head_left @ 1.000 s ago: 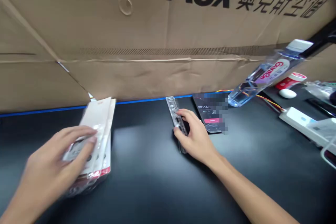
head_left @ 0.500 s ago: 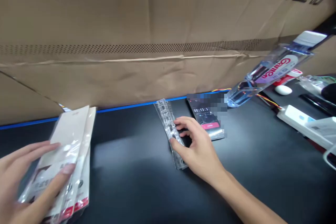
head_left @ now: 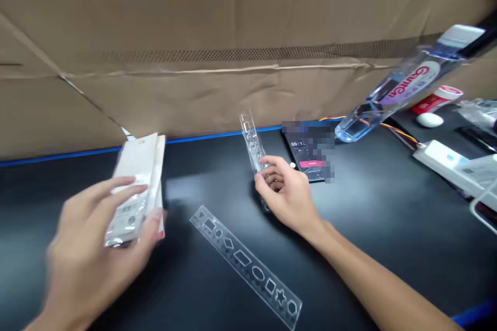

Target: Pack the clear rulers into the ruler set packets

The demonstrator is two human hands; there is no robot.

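Note:
My left hand (head_left: 97, 238) is closed around a stack of flat white packets in clear plastic wrap (head_left: 135, 165), its fingers across the top and its thumb along the right edge. My right hand (head_left: 285, 191) grips some clear plastic stencil rulers (head_left: 250, 137) between thumb and curled fingers. Their lower part is hidden behind the hand, and I cannot tell how many there are. A single clear stencil ruler (head_left: 243, 258) with cut-out shapes, among them a star and an oval, lies diagonally on the dark table in front of both hands.
Behind my right hand lies a phone (head_left: 306, 152) with a lit screen. A tilted water bottle (head_left: 396, 88) is at the right, near a white power strip (head_left: 442, 165), a red and white cup (head_left: 438, 99) and a white rounded object (head_left: 429, 120). A large brown cardboard box (head_left: 202, 98) stands along the back edge.
One stencil ruler has left the right hand's bunch and now lies on the table. My left hand has shifted right and closed in on the packets. The view has moved.

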